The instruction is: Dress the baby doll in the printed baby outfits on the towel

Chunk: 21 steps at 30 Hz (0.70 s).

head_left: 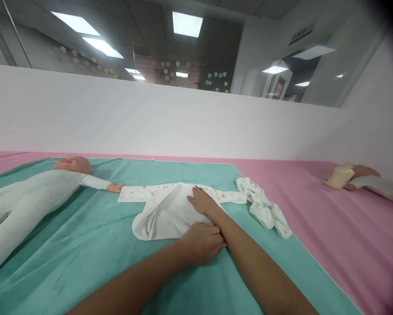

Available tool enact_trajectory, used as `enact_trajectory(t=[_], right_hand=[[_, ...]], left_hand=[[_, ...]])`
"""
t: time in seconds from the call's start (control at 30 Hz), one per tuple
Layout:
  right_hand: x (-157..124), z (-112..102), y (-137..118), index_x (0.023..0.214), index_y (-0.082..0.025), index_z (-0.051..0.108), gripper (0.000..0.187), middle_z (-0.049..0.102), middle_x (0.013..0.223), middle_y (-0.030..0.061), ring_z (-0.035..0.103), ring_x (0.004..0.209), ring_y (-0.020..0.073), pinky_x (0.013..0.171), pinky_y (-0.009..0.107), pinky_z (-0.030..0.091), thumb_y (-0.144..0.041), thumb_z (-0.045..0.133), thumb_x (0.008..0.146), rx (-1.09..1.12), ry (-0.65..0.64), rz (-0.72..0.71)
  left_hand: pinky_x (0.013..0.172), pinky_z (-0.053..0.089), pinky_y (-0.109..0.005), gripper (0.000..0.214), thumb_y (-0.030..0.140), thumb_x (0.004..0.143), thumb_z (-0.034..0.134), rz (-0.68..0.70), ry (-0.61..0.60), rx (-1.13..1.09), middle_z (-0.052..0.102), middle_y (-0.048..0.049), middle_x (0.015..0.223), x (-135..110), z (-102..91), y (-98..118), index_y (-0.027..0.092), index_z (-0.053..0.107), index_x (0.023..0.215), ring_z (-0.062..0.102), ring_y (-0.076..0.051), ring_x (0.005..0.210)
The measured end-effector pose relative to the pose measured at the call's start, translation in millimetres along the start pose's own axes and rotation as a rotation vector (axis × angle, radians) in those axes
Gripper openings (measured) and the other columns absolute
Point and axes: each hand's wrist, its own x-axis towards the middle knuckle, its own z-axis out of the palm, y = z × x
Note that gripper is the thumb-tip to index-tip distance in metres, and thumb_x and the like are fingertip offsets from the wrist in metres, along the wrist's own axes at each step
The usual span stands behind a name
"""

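Note:
A white baby shirt (170, 214) with small prints on its sleeves lies spread on a teal blanket (94, 253), sleeves stretched out to both sides. My right hand (203, 202) rests flat on the upper right of its front, fingers extended. Just below, my left hand (201, 244) is closed at the shirt's lower right edge, next to my right forearm; the fabric inside its fingers is mostly hidden. A baby doll (35, 197) in a white bodysuit lies on its back at the left, its hand by the shirt's left cuff.
Crumpled printed baby clothing (264, 205) lies at the right sleeve's end. Pink cloth (301, 188) covers the surface beneath the blanket. At the far right are another doll (383, 183), partly visible, and a cream-coloured object (339, 176). A white wall (170, 122) with windows above stands behind.

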Motion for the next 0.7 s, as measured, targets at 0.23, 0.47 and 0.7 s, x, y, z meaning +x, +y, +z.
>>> enact_trajectory(t=[0.23,0.47,0.7], right_hand=[[-10,3,-6,0.138,-0.009,0.035,0.06,0.033,0.144,0.0164,0.028,0.134,0.0257,0.107,0.036,0.024,-0.049,0.024,0.094,-0.012,0.079,0.093],[-4,-5,2,0.131,-0.014,0.043,0.047,0.037,0.142,0.0103,0.031,0.132,0.0213,0.108,0.032,0.024,-0.037,0.032,0.092,0.041,0.204,0.062],[0,-11,26,0.133,-0.02,0.045,0.05,0.046,0.138,0.005,0.043,0.124,0.0195,0.105,0.03,0.031,-0.045,0.034,0.091,0.094,0.109,-0.072]], left_hand=[[0.089,0.042,-0.039,0.029,0.028,0.093,0.035,-0.557,0.095,0.13,0.063,-0.0071,0.108,-38,-31.7,-73,0.02,0.057,0.11,0.054,-0.022,0.104],[0.102,0.017,-0.065,0.05,0.044,0.092,0.031,-0.873,-0.082,0.304,0.029,-0.018,0.147,-63,-20.7,-113,0.019,0.04,0.135,0.013,-0.035,0.139],[0.107,0.015,-0.058,0.052,0.045,0.093,0.022,-0.986,-0.186,0.301,0.023,-0.0121,0.151,-64,-26.3,-119,0.022,0.039,0.137,0.008,-0.027,0.142]])
